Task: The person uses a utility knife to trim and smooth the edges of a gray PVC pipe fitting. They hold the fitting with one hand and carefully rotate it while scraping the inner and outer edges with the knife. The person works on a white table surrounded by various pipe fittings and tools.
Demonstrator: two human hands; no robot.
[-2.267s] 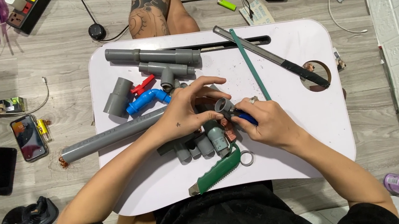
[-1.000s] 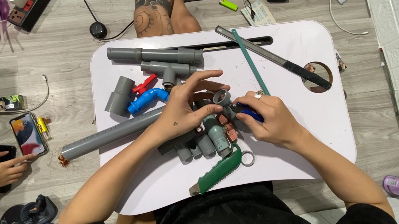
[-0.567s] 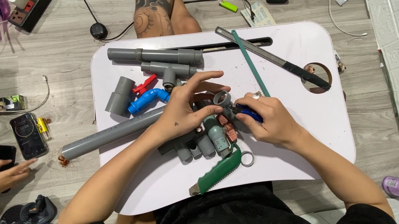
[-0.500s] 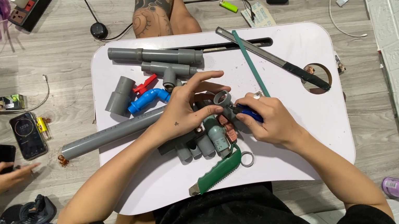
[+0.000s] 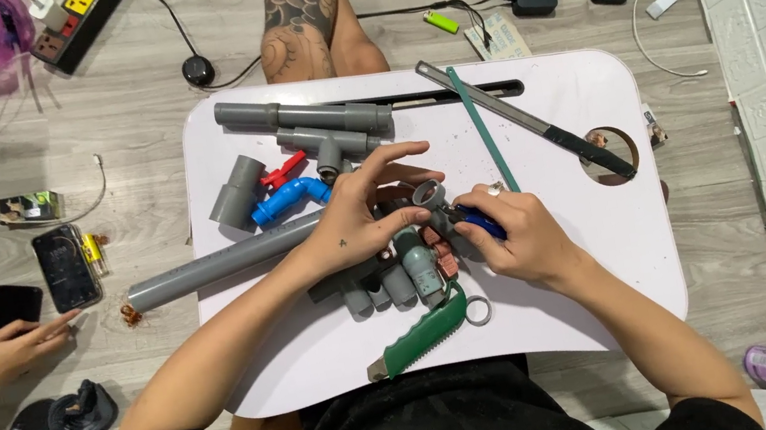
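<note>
White lap table point(image 5: 611, 252) filled mid-frame, on a wood floor point(image 5: 123, 102).

Long grey pipe point(image 5: 228, 261) lay across the table's 9 o'clock edge, its inner end running under the left hand. Grey tee assembly point(image 5: 309, 127) sat at the table's 12 o'clock, hacksaw blade with black grip point(image 5: 531, 122) and teal rod point(image 5: 484, 134) at 1 o'clock, both well apart from the hands. Grey coupling point(image 5: 236, 191), blue elbow point(image 5: 290, 200) and red valve handle point(image 5: 283, 170) sat at 10 o'clock from the left hand, near but not touching.

Left hand point(image 5: 365, 218) was spread, palm down, fingers fanned over the cluster of grey fittings point(image 5: 403, 278), which stuck out at its 6 o'clock; thumb and forefinger reached to 3 o'clock toward the small grey ring fitting point(image 5: 428, 195).

Right hand point(image 5: 518, 235) was curled, pinching a blue-handled tool point(image 5: 477, 221) whose end met the ring fitting at the hand's 10 o'clock. The ring fitting sat between the two hands, touching fingertips of both.

Green folding cutter point(image 5: 419, 339) lay at 6 o'clock from the fittings, just beside them, its key ring point(image 5: 478, 310) at the right wrist's 8 o'clock.

Another person's hand point(image 5: 13, 346) rested on the floor by a black phone point(image 5: 12, 306), far out at 9 o'clock.
</note>
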